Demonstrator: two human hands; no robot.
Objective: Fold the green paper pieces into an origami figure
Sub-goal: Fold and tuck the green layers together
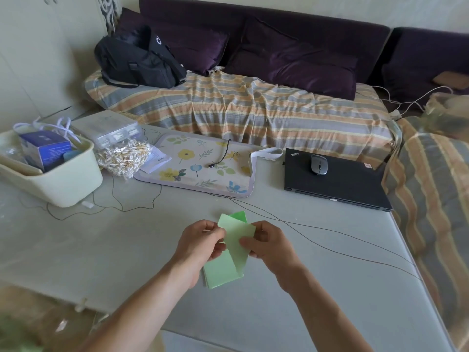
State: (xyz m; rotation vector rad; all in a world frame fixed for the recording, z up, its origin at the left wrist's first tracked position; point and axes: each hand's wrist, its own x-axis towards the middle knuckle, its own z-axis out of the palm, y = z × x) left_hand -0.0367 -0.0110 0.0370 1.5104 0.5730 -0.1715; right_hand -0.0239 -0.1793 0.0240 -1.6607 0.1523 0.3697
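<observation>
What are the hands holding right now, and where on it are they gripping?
Both hold the green paper pieces: the left hand pinches the left edge near the top, the right hand pinches the right edge, thumb on the front face.

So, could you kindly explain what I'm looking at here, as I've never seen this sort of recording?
There is no machine: a person wears a camera on the head, looking forward and down at their own bare hands. The left hand and right hand each pinch a piece of green paper above a grey table; more green paper pieces lie beneath. Further back sit a closed black laptop with a mouse on it, a floral mat, a bag of cotton swabs and a cream basket.
</observation>
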